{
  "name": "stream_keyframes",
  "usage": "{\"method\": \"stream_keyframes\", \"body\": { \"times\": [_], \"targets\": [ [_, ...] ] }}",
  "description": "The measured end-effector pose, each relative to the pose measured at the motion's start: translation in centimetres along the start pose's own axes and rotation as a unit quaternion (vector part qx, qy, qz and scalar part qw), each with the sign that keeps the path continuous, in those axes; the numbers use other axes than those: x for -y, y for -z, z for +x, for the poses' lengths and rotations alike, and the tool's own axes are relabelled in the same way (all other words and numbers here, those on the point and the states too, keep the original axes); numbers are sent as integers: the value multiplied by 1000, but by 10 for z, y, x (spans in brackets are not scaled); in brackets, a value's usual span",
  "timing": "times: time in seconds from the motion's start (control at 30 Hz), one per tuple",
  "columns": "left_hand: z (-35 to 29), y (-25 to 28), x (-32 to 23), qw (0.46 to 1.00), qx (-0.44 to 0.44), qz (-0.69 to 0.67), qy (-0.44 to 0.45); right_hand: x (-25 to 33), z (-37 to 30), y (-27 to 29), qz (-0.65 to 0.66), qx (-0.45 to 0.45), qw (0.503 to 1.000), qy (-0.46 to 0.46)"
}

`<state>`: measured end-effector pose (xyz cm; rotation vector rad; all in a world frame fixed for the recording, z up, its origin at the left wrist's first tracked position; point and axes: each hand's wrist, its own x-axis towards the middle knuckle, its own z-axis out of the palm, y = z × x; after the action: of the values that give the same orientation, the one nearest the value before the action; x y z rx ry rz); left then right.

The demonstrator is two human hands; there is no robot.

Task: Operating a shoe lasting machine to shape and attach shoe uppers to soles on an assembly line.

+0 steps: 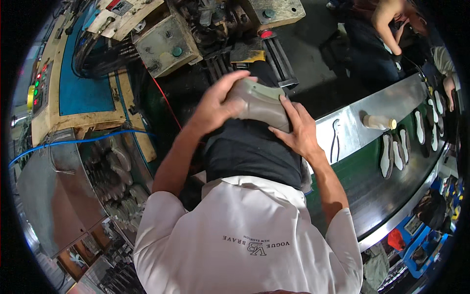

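Observation:
Between my two hands, above my lap, is a grey-brown shoe upper on a last (262, 110) with a pale green section along its upper edge. My left hand (218, 103) grips its left end, the thumb lying across the side and the fingers partly hidden behind; this hand is slightly blurred. At the other end, my right hand (300, 128) holds it between thumb and fingers. Just beyond it stands a dark, greasy machine (215, 24) with a yellow-edged part (249, 56) close to the shoe.
To the right, pincers (336, 139) and a pale bottle (379, 122) lie on a metal ledge (352, 122). Several white-bottomed shoe pieces (387, 156) rest on the green conveyor (362, 176). Lasts (120, 154) fill a rack at left. Another person (387, 29) sits at far right.

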<state>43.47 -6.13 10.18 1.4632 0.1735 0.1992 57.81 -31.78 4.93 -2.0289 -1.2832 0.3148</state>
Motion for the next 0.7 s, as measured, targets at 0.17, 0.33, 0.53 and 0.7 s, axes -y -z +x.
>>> {"method": "stream_keyframes", "body": {
  "times": [0.17, 0.33, 0.53, 0.7],
  "targets": [
    [-22, -51, -4, 985, -52, 147, -73, -24, -2, -43, 45, -90, 993, 64],
    [-22, -61, 17, 974, -89, 192, -80, -32, -9, -65, 64, -103, 991, 60],
    [-5, -64, 27, 968, -103, 196, -122, -42, -10, -74, 56, -146, 985, 67],
    [25, -50, 20, 973, -105, 197, -57, -36, 6, -58, 35, -118, 992, 8]
  ]
}}
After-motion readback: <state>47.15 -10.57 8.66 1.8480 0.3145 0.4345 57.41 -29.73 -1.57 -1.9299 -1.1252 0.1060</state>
